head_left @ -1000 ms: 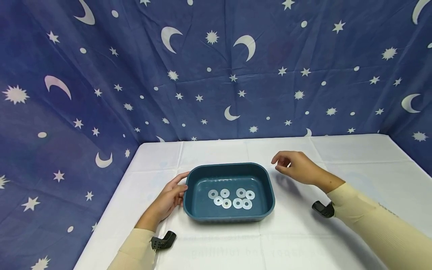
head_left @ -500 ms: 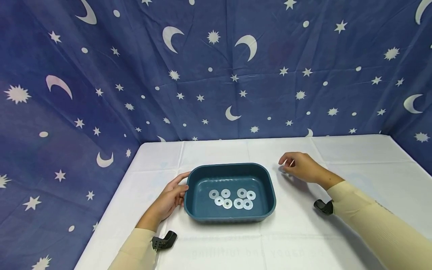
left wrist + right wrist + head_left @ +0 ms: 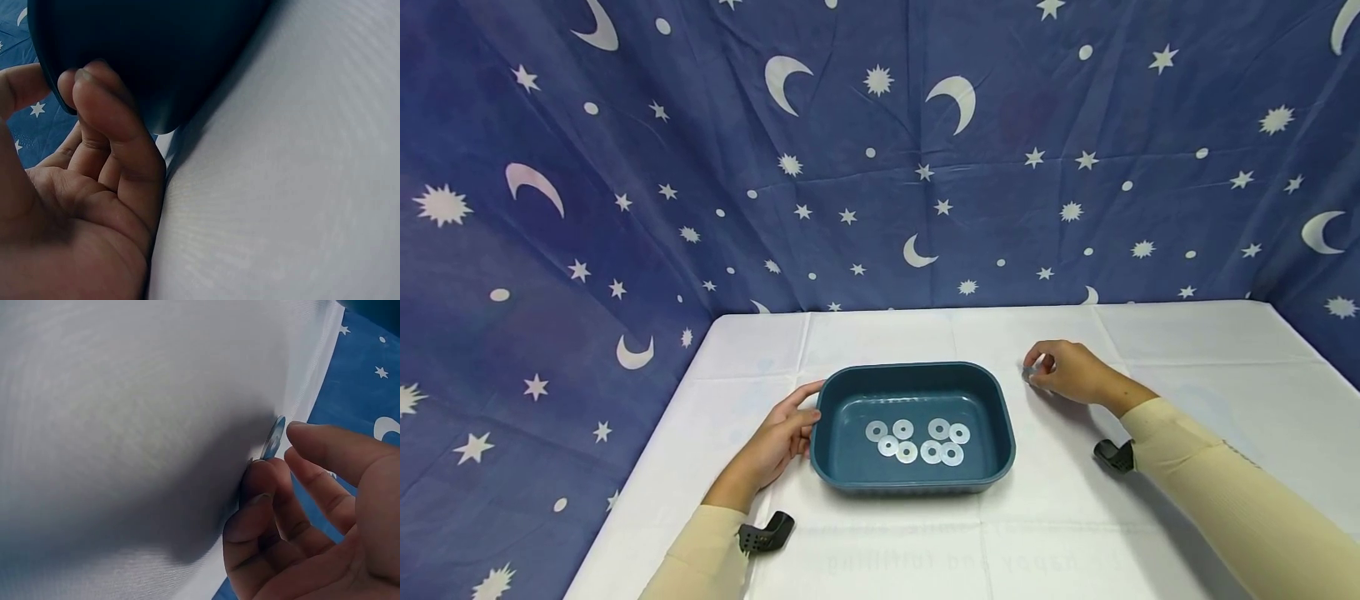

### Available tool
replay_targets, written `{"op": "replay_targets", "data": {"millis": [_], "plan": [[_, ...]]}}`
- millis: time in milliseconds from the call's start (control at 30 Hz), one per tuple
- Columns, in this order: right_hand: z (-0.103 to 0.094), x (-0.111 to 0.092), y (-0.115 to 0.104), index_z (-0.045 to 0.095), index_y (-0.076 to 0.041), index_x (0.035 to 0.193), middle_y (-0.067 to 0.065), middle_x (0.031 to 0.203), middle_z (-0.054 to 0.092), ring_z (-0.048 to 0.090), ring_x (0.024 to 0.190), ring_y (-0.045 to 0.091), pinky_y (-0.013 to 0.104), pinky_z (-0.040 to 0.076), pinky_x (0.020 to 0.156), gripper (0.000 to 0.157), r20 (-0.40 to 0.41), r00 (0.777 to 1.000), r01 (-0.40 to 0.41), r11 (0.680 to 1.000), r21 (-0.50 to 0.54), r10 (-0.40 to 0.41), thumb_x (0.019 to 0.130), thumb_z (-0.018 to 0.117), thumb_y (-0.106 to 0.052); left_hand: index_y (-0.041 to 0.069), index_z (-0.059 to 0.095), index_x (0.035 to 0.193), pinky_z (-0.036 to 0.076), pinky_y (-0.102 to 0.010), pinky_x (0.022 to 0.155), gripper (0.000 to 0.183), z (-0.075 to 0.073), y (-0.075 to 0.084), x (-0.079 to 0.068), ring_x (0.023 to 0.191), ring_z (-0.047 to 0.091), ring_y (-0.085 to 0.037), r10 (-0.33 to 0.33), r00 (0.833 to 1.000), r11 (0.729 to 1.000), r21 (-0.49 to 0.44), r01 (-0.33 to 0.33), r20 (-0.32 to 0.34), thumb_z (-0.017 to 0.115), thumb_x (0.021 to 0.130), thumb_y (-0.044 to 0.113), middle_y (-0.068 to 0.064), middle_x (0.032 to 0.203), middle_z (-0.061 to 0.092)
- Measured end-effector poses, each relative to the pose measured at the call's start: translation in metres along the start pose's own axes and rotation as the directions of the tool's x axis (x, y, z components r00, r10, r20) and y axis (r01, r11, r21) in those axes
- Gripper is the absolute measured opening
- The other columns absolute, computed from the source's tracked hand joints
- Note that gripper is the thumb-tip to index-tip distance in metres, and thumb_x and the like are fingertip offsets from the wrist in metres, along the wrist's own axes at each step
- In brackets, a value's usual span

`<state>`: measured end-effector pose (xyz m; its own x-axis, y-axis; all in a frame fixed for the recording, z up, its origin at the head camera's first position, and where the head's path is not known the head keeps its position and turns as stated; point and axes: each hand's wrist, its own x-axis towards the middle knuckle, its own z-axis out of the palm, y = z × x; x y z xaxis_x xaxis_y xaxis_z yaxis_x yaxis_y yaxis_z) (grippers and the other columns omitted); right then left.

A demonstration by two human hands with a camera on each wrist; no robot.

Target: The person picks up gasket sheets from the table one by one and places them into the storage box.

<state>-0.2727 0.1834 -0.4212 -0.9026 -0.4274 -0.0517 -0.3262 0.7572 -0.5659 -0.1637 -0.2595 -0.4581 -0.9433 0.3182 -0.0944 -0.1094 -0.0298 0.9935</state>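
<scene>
My left hand (image 3: 772,443) holds the left end of a dark teal tray (image 3: 912,487), its thumb at the rim. In the left wrist view, bent fingers (image 3: 115,119) lie against the tray's outer wall. Several pale flat washers (image 3: 906,452) lie inside the tray in two loose groups, some overlapping. To the right of the tray, my right hand (image 3: 1063,371) is low over the white table and pinches one more washer (image 3: 273,439) by its edges. That washer shows tilted between thumb and curled fingers in the right wrist view, close to the cloth.
A white cloth (image 3: 880,550) with fold creases covers the table. Behind and to the left hangs a blue curtain (image 3: 850,108) printed with moons and stars. Black wrist devices (image 3: 766,533) sit at both sleeves.
My right hand has moved slightly right and down to the table, and its fingers have closed in on the washer there. The left hand and tray look unchanged.
</scene>
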Motion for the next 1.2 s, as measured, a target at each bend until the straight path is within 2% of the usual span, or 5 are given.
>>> {"op": "replay_targets", "data": {"millis": [333, 567, 1200], "plan": [[0.001, 0.001, 0.006, 0.066, -0.003, 0.101, 0.002, 0.075, 0.053, 0.049, 0.067, 0.015, 0.027, 0.039, 0.060, 0.016, 0.003, 1.000, -0.018, 1.000, 0.006, 0.018, 0.086, 0.072, -0.005, 0.008, 0.028, 0.155, 0.047, -0.021, 0.055, 0.058, 0.000, 0.000, 0.000, 0.061, 0.059, -0.007, -0.012, 1.000, 1.000, 0.005, 0.012, -0.008, 0.046, 0.100, 0.012, 0.003, 0.078, 0.066], [0.001, 0.003, 0.009, 0.064, -0.003, 0.104, 0.003, 0.074, 0.051, 0.049, 0.067, 0.016, 0.029, 0.040, 0.060, 0.020, 0.022, 0.998, -0.057, 0.998, 0.012, 0.056, 0.086, 0.072, -0.006, 0.006, 0.027, 0.155, 0.047, -0.021, 0.055, 0.059, -0.001, -0.001, 0.001, 0.061, 0.059, -0.007, -0.013, 1.000, 1.000, 0.009, 0.013, -0.008, 0.046, 0.100, 0.012, 0.003, 0.079, 0.065], [0.000, 0.005, 0.011, 0.062, -0.004, 0.103, 0.004, 0.075, 0.051, 0.050, 0.067, 0.016, 0.029, 0.040, 0.059, 0.020, 0.055, 0.995, -0.080, 0.997, 0.020, 0.079, 0.087, 0.072, -0.008, 0.006, 0.026, 0.156, 0.047, -0.021, 0.055, 0.060, 0.000, 0.000, 0.000, 0.062, 0.059, -0.007, -0.016, 1.000, 1.000, 0.014, 0.016, -0.012, 0.046, 0.100, 0.013, 0.005, 0.076, 0.065]]}}
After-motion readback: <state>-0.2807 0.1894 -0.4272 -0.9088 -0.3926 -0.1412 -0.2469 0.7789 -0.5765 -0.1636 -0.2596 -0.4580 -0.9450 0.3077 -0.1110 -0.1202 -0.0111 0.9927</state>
